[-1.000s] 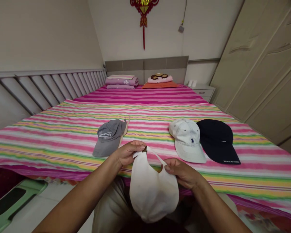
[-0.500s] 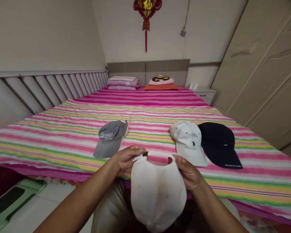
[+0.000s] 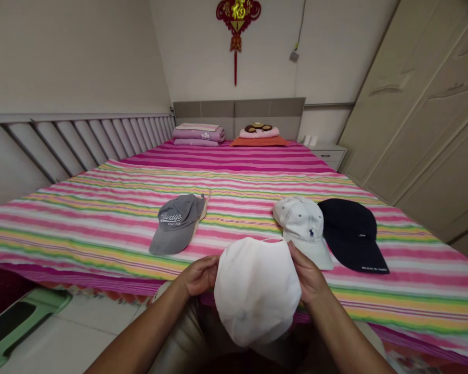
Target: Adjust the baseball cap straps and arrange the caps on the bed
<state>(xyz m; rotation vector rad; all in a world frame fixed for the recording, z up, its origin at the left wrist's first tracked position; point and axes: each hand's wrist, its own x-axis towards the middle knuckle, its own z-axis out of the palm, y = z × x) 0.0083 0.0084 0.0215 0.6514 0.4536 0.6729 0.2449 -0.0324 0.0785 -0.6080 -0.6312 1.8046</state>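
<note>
Between my two hands, over my lap at the bed's near edge, is a white cap (image 3: pixel 259 293) with its rounded crown facing me and faint brownish marks on it. My left hand (image 3: pixel 203 275) grips its left side, and my right hand (image 3: pixel 304 272) grips its upper right edge; some fingertips are hidden behind the cloth. On the bed to the left lies a grey cap (image 3: pixel 179 223) with white lettering. To the right rest a pale cap (image 3: pixel 304 228) with a small dark emblem and a black cap (image 3: pixel 353 234), touching side by side.
The bed (image 3: pixel 234 184) has a striped cover, with folded purple bedding (image 3: pixel 198 135) and a pink and orange pile (image 3: pixel 259 136) by the headboard. A rail runs along the left, a wardrobe (image 3: pixel 425 130) stands right, and a green stool (image 3: pixel 27 322) is at lower left.
The white cap has tipped up and turned, so its crown now faces me and the rear strap opening no longer shows. My left hand has shifted down along its side.
</note>
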